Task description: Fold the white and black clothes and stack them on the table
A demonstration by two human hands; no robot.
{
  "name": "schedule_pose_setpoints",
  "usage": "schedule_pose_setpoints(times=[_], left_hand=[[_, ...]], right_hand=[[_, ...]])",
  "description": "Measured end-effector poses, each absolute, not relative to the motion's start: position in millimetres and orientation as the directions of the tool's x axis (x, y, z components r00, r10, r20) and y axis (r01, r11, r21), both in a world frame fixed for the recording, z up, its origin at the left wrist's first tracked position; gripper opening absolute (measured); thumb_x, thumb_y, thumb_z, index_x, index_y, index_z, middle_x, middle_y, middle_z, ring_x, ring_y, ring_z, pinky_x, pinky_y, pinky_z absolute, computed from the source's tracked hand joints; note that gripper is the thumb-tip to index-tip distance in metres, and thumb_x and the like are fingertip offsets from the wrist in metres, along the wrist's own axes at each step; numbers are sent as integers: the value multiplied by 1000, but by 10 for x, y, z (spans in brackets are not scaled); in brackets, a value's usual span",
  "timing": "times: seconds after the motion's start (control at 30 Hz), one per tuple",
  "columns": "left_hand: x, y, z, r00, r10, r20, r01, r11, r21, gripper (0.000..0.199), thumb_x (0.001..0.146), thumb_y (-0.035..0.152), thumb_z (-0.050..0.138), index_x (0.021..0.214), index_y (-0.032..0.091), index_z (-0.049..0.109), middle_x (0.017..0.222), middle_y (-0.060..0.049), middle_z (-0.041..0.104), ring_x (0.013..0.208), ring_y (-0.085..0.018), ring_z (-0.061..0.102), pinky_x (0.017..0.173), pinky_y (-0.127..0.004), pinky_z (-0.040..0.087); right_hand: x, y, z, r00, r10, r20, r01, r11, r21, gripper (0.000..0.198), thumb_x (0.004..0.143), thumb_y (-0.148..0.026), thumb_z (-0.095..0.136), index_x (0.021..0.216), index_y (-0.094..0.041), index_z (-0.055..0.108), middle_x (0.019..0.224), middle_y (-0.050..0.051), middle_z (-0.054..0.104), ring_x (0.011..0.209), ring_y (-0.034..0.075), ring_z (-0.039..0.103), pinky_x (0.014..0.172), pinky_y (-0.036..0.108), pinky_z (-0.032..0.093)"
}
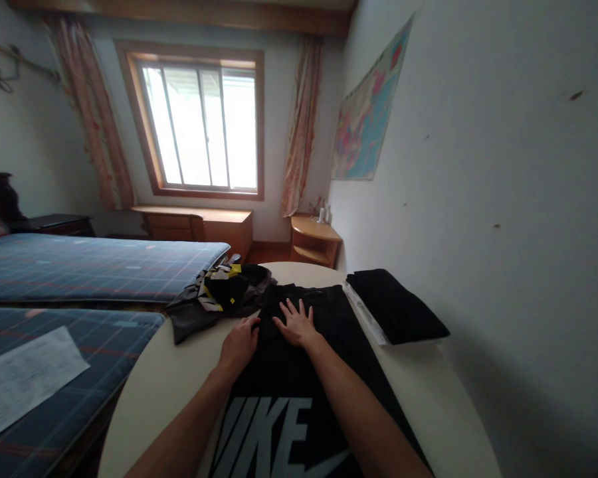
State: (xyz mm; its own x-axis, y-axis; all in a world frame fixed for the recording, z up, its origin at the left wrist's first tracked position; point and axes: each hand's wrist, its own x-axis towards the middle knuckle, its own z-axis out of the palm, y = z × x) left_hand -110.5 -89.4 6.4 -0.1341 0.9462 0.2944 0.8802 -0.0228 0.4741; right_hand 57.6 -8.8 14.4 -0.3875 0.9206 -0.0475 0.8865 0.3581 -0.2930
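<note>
A black garment (pixel 284 365), which looks like shorts, lies flat on the round cream table (pixel 164 392). Large grey NIKE lettering runs across its near part, and its waistband is at the far end. My right hand (pixel 296 322) rests palm down on the cloth near the waistband, fingers spread. At the garment's left edge my left hand (pixel 240 344) has its fingers curled over the cloth; its fingertips are partly hidden. Beyond it lies a crumpled grey, black and yellow garment (pixel 219 292). Right of the shorts is a folded black garment (pixel 396 305) on clear plastic wrapping.
To the left are blue plaid mattresses (pixel 104 265), with a printed paper sheet (pixel 30 378) on the nearer one. A white wall (pixel 503 265) stands close on the right. A wooden desk (pixel 224 226) and a corner shelf (pixel 313 229) are beyond the table.
</note>
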Motion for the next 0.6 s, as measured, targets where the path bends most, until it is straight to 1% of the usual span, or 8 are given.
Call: schedule_pose_setpoints(times=[0.1,0.17,0.3,0.37,0.4,0.47,0.53,0.6], left_hand=[[-1115,-867,80,-212,941,265,844,39,535,27,95,20,50,117,19,64,116,-9,70,105,-21,66,92,-30,46],[-1115,-865,103,-254,942,219,819,89,568,27,95,24,51,119,19,63,112,-9,72,100,-22,68,87,-30,48],[-1104,-883,138,-265,943,203,766,78,638,28,92,18,53,119,20,58,111,-8,73,97,-22,70,83,-30,49],[-1090,-894,147,-279,936,217,731,61,679,29,90,14,55,119,20,55,110,-8,73,96,-21,70,84,-30,48],[-1082,-899,152,-286,932,224,716,52,696,29,90,13,55,118,20,53,110,-8,73,95,-20,70,84,-30,48],[-1062,-908,161,-306,921,243,698,43,715,28,88,12,56,115,20,52,109,-8,72,93,-20,70,84,-29,48],[-1043,-919,172,-311,912,266,694,27,719,25,87,12,58,110,20,51,107,-7,71,91,-19,70,82,-29,48],[-1025,-935,185,-299,909,291,699,0,715,22,86,13,59,105,21,50,105,-6,70,87,-19,70,80,-29,48]], right_hand=[[601,-127,132,-476,878,44,840,469,-274,68,96,-65,19,153,-30,28,163,-1,17,150,26,-1,118,53,-5],[613,-148,124,-522,852,43,812,512,-281,68,95,-65,24,152,-28,31,162,2,21,150,25,7,119,51,-1],[587,-158,158,-550,835,11,788,523,-325,64,96,-60,32,150,-27,35,161,3,24,149,26,13,118,52,1],[540,-150,212,-514,857,40,786,489,-377,55,97,-55,36,144,-27,46,158,4,33,148,25,18,118,51,4],[507,-144,247,-479,875,66,787,461,-409,50,97,-52,39,139,-27,52,155,4,39,146,25,24,118,49,8],[430,-127,326,-395,912,111,787,399,-470,42,97,-46,41,127,-24,61,142,7,55,137,23,42,114,44,23],[344,-106,406,-329,937,114,789,339,-512,40,98,-46,38,118,-22,63,124,9,66,119,22,58,101,37,40],[260,-80,466,-291,953,88,791,291,-539,45,96,-53,37,114,-20,63,112,10,71,105,23,66,87,33,48]])
